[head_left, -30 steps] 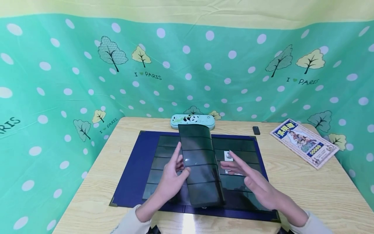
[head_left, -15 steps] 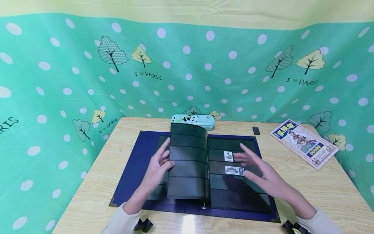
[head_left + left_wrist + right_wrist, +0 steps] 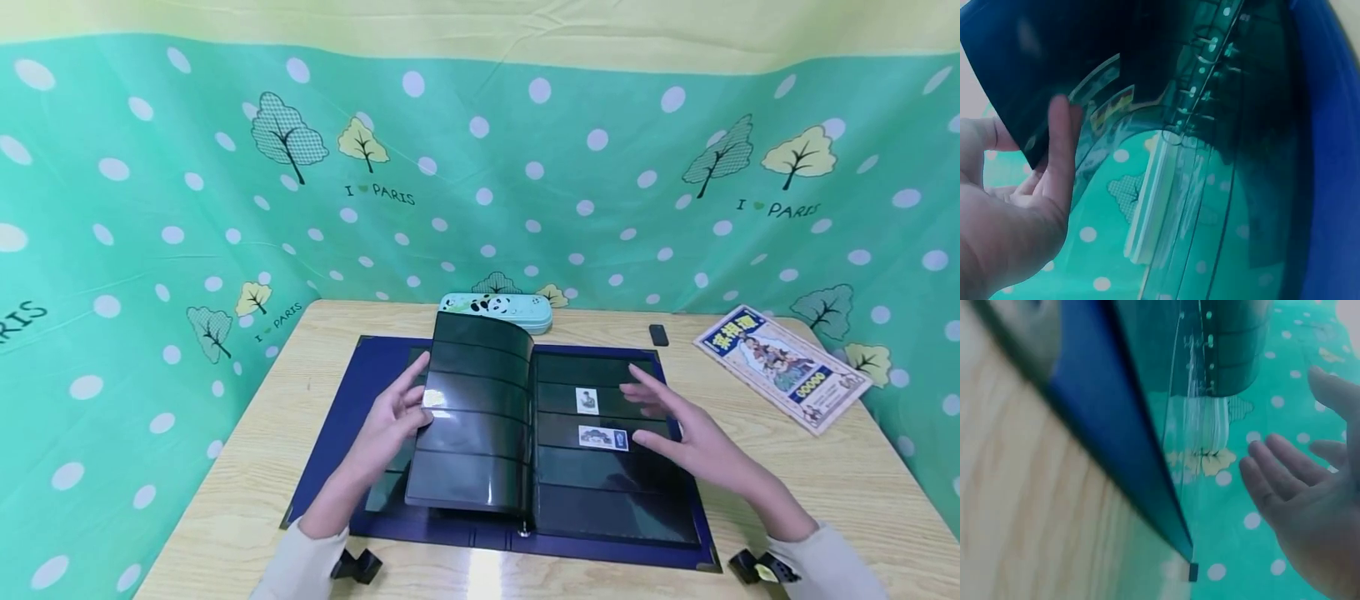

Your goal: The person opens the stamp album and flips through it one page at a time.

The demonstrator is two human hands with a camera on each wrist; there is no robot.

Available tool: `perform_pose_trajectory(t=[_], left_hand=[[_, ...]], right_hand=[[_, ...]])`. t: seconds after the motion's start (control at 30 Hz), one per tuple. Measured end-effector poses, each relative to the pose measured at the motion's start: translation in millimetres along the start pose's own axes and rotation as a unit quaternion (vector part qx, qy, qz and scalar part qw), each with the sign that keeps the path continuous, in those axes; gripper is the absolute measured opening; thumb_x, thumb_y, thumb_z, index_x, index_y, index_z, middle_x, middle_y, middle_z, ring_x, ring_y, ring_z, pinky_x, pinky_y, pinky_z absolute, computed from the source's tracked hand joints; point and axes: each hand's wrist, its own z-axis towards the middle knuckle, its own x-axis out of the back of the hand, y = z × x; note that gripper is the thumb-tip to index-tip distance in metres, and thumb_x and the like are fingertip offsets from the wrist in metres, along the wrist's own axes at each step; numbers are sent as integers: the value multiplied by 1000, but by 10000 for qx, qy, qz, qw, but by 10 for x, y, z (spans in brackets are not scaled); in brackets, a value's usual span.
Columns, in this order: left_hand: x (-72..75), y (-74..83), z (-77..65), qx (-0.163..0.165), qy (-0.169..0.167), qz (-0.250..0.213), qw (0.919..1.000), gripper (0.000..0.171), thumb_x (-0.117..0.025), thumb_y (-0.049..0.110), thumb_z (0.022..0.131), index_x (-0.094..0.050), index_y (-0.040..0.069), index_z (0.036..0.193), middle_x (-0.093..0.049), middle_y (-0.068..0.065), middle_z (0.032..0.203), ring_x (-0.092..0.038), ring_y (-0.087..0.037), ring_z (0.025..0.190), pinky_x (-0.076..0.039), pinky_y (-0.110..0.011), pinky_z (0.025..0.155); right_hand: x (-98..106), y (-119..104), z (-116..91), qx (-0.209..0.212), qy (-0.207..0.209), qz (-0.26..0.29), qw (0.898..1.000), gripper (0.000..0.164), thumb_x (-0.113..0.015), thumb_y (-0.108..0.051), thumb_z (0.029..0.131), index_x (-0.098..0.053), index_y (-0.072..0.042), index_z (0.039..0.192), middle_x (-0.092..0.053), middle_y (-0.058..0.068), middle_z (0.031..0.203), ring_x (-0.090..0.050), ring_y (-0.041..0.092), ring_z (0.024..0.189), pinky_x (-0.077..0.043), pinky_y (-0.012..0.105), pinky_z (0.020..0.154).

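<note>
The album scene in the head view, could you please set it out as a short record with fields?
Album: blue-covered, open on the table
Left hand: holds the raised page by its outer edge
Right hand: over the right-hand page, holding nothing
Right-hand page contents: upper stamp, lower stamp
Behind album: pencil case, partly hidden
Far right: magazine
</note>
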Motion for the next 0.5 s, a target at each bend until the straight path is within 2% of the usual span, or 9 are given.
perform_pose_trajectory(t=[0.07, 0.17, 0.23, 0.27, 0.4, 0.5], left_hand=[[41, 1, 1, 51, -86, -178, 9998, 87, -57, -2, 102, -24, 21, 179, -71, -7, 119, -49, -10, 67, -41, -25, 62], [94, 0, 6, 81, -353, -743, 9966, 88, -58, -4, 104, -19, 21, 180, -64, -15, 154, -65, -5, 78, -45, -21, 63], [116, -1, 13, 79, -604, -1161, 9914, 90, -58, -5, 106, -15, 21, 181, -62, -15, 159, -71, -5, 88, -48, -18, 64], [123, -2, 18, 66, -707, -1343, 9884, 90, -58, -6, 107, -13, 20, 181, -64, -14, 157, -71, -5, 87, -47, -17, 62], [122, -12, 34, -11, -925, -1910, 9772, 90, -56, -9, 108, -10, 18, 181, -71, -1, 148, -75, -5, 89, -54, -16, 66], [97, -33, 47, -52, -1055, -2605, 9597, 89, -49, -14, 109, -7, 17, 181, -74, -3, 144, -79, -9, 99, -62, -18, 78]], right_hand=[[18, 29, -5, -162, -133, -131, 9997, 89, -78, -4, 103, -29, -16, 177, -61, 17, 159, -63, 22, 141, -56, 32, 109], [53, 67, -23, -545, -486, -195, 9971, 85, -80, -15, 104, -33, -11, 176, -52, 21, 166, -52, 45, 149, -51, 61, 114], [80, 99, -36, -806, -734, -187, 9939, 86, -81, -22, 104, -35, -7, 174, -45, 26, 171, -43, 55, 153, -43, 76, 114], [93, 119, -43, -923, -847, -182, 9920, 87, -82, -26, 103, -36, -6, 173, -41, 28, 172, -38, 59, 155, -39, 80, 115], [114, 220, -59, -1110, -1105, -297, 9872, 94, -88, -33, 98, -38, -3, 171, -32, 35, 174, -28, 65, 157, -34, 83, 116], [116, 274, -78, -1061, -1297, -394, 9851, 100, -91, -38, 93, -39, -2, 171, -26, 36, 175, -24, 66, 157, -33, 85, 115]])
